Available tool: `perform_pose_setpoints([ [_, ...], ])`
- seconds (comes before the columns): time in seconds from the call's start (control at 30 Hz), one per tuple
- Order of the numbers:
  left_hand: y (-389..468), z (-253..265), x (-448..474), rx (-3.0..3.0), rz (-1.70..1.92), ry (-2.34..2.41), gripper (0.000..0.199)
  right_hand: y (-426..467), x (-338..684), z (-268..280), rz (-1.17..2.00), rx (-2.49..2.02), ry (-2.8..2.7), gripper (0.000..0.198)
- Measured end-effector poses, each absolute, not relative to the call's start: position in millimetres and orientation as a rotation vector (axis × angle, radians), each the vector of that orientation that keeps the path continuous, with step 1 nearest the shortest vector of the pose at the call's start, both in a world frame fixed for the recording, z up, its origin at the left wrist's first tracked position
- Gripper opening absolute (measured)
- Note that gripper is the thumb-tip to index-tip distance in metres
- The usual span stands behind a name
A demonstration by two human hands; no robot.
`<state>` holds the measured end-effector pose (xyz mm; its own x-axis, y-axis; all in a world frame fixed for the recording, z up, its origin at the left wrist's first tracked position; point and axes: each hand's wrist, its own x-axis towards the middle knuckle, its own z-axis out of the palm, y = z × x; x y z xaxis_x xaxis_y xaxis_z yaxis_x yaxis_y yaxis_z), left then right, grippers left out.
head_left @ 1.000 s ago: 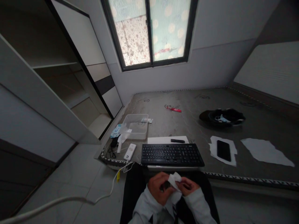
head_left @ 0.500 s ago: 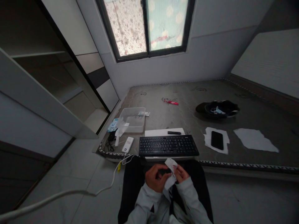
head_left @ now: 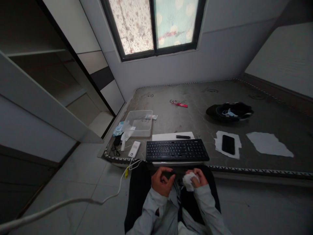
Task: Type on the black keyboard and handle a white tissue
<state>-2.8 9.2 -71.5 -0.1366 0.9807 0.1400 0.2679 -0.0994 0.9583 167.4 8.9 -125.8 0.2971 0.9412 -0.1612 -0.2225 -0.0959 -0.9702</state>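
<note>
Two hands sit low in front of the person's lap, just short of the bed edge. Surface first — it's a bare grey mattress [head_left: 195, 107] with a quilted, slightly stained top and braided piping along the near edge, pushed into a corner under a dark-framed window [head_left: 154, 26] with frosted, dotted glass. Pale tiled floor on the left, an open wardrobe beside it.

On the near edge lies a flat black keyboard [head_left: 177, 150], white paper [head_left: 166, 136] tucked behind it with a small dark stick-shaped thing on top. To its right, a black phone [head_left: 228, 144] on a torn white sheet, then another ragged sheet [head_left: 269, 144]. A clear plastic tub [head_left: 140, 123] sits near the left corner.

The right hand [head_left: 197, 176] is closed around a crumpled white tissue [head_left: 188, 181], soft and balled up. The left hand [head_left: 161, 179] is half-curled — can't tell if it's holding anything. They're apart, both in the narrow gap below the keyboard, with plenty of open mattress further back.
</note>
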Motion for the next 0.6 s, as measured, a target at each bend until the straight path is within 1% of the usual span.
perform_pose_setpoints([
  [0.07, 15, -82, -3, 1.315, 1.24, 1.456, 0.022, 9, 163, -126, 1.184, -1.24, -0.771, 0.016],
  [0.17, 28, -102, -6, 1.136, 1.135, 1.465, 0.025, 11, 155, -132, 1.204, -1.295, -0.88, 0.008],
  [0.37, 56, -138, -12, 1.081, 0.96, 1.57, 0.028, 11, 147, -155, 1.177, -1.488, -1.018, 0.011],
  [0.43, 63, -143, -11, 1.115, 0.878, 1.621, 0.028, 10, 147, -162, 1.189, -1.507, -1.041, 0.011],
  [0.6, 88, -143, -5, 1.264, 0.664, 1.692, 0.021, 7, 146, -174, 1.196, -1.532, -1.067, 0.012],
])
